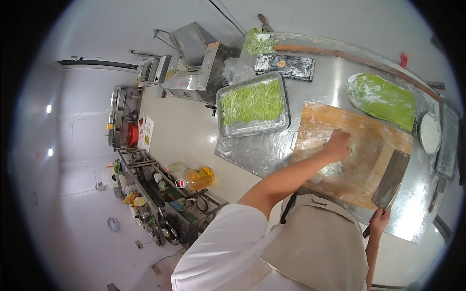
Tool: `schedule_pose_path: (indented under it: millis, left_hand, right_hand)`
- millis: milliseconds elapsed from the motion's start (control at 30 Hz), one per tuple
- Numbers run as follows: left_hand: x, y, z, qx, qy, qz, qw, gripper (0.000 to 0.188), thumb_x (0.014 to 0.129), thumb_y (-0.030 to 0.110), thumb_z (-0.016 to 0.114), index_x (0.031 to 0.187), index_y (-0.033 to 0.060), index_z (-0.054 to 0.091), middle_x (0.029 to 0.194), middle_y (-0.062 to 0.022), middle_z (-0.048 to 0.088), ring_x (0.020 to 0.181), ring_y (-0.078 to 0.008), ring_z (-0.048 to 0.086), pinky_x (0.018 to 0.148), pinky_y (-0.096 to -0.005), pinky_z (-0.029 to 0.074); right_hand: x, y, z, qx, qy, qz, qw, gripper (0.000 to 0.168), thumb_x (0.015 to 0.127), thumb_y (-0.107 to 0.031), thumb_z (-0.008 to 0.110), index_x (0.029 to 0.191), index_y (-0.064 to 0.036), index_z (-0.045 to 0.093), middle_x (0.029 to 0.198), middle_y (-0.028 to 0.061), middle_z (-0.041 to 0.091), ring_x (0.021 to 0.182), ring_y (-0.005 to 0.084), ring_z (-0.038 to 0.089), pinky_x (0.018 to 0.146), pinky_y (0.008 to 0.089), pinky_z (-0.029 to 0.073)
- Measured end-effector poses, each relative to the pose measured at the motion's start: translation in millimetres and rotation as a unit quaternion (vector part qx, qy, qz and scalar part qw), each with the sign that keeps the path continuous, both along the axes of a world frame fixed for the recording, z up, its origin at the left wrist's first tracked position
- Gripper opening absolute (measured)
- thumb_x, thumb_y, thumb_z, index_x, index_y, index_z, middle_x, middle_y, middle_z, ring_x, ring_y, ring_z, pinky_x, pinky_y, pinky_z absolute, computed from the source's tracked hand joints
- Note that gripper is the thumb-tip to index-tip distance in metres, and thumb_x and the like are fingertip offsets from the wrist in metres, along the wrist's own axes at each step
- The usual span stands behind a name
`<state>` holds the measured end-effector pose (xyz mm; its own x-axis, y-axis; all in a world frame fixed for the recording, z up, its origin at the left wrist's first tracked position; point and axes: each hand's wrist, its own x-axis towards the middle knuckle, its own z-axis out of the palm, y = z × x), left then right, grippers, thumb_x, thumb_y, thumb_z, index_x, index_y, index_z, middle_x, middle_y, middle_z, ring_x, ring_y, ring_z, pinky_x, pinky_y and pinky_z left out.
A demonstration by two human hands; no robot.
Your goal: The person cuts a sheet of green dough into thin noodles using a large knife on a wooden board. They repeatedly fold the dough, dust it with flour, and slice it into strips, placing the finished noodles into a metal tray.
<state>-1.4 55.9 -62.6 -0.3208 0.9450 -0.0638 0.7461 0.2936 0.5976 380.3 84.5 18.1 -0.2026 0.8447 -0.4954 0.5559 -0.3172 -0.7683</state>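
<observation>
My left hand (338, 145) is over the wooden cutting board (327, 114), fingers curled down. Blurred green strands (352, 150) show beside its fingertips, and whether it grips them is unclear. Under the forearm lies a floured, pale green piece of dough (332, 168), partly hidden. At the board's near right corner my right hand (380, 219) grips the handle of a broad cleaver (391, 178). Its blade rests along the board's right side. Beyond the board, a folded green dough sheet (382, 96) dusted with flour lies on the steel table (251, 154).
A clear tray of cut green noodles (253, 102) stands left of the board. Behind it are a black-and-white box (284, 67) and a long wooden rolling pin (349, 58). A bowl of flour (430, 133) sits at right. A steel machine (196, 72) and an oil jug (198, 178) are further left.
</observation>
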Motion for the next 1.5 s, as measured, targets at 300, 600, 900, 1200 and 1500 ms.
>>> schedule_pose_path:
  millis: [300, 600, 900, 1200, 1500]
  left_hand:
    - [-207, -119, 65, -0.004, -0.351, 0.376, 0.857, 0.066, 0.097, 0.019, 0.061, 0.156, 0.0, 0.035, 0.132, -0.0186, 0.062, 0.115, -0.0276, 0.062, 0.1, -0.0409, 0.05]
    - [-222, -165, 72, -0.027, 0.021, 0.271, 0.962, 0.031, 0.096, 0.024, 0.063, 0.112, -0.0022, 0.065, 0.098, -0.0234, 0.07, 0.095, -0.0394, 0.068, 0.086, -0.0473, 0.052]
    - [37, -66, 10, -0.041, 0.101, 0.192, 0.975, 0.055, 0.081, 0.037, 0.079, 0.107, -0.0075, 0.062, 0.108, -0.0275, 0.063, 0.109, -0.0423, 0.06, 0.095, -0.0516, 0.05]
    - [41, -42, 10, -0.097, -0.017, 0.191, 0.977, 0.053, 0.081, 0.024, 0.077, 0.122, -0.0032, 0.059, 0.109, -0.0266, 0.066, 0.104, -0.0405, 0.066, 0.089, -0.0484, 0.053]
    - [-61, -44, 70, 0.018, -0.491, 0.462, 0.738, 0.035, 0.095, 0.013, 0.072, 0.125, 0.0077, 0.056, 0.105, -0.0072, 0.068, 0.08, -0.017, 0.067, 0.058, -0.0346, 0.054]
  right_hand:
    - [-14, 26, 6, -0.022, 0.001, -0.004, 1.0, 0.024, 0.106, -0.016, 0.049, 0.122, 0.0, 0.056, 0.062, 0.0034, 0.051, 0.045, 0.0124, 0.049, 0.041, 0.0326, 0.04]
    - [-33, 33, 46, 0.142, -0.218, 0.123, 0.958, 0.046, 0.1, -0.017, 0.061, 0.141, -0.002, 0.051, 0.089, 0.0242, 0.069, 0.079, 0.0452, 0.067, 0.068, 0.051, 0.051]
    - [1, 30, -13, 0.252, -0.174, 0.189, 0.933, 0.056, 0.096, -0.012, 0.064, 0.147, -0.001, 0.046, 0.132, 0.0294, 0.061, 0.118, 0.0494, 0.059, 0.097, 0.0516, 0.051]
    - [24, 32, -43, 0.267, -0.165, 0.167, 0.935, 0.066, 0.09, -0.005, 0.063, 0.152, -0.006, 0.042, 0.138, 0.028, 0.056, 0.125, 0.0499, 0.054, 0.105, 0.0533, 0.045]
    - [29, 31, -60, 0.279, -0.187, 0.16, 0.928, 0.067, 0.089, -0.005, 0.063, 0.153, -0.008, 0.043, 0.139, 0.0288, 0.054, 0.128, 0.0512, 0.048, 0.109, 0.0571, 0.039]
